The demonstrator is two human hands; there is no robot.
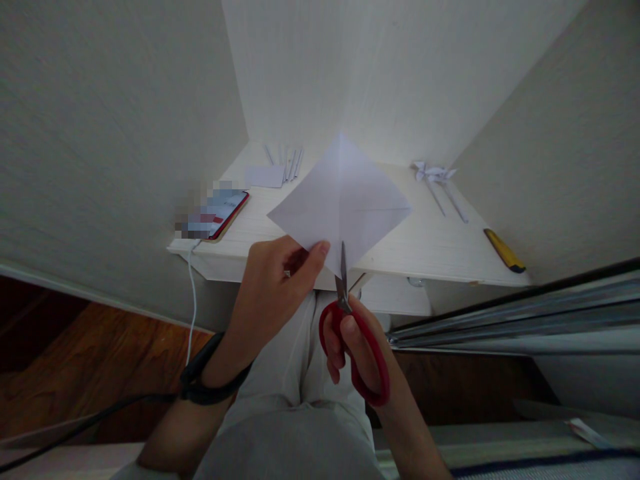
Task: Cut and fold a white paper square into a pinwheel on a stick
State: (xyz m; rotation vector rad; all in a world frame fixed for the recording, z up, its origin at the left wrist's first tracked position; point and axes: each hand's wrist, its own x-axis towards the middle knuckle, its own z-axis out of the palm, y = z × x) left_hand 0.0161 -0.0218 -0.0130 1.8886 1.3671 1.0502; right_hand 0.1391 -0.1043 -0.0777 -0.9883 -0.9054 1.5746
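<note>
Your left hand's [277, 283] fingers pinch the white paper [343, 200]. Your right hand's [350, 337] fingers hold red scissors [374, 353], blades at the paper's corner beside your left fingers.

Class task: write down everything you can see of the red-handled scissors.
The scissors have glossy red loop handles that look like plastic, and slim grey metal blades. They stand nearly upright, tips pointing away from the person, with the blades almost closed at the lower corner of the white paper. The right hand grips them, fingers through the loops. The left hand touches only the paper.
</note>
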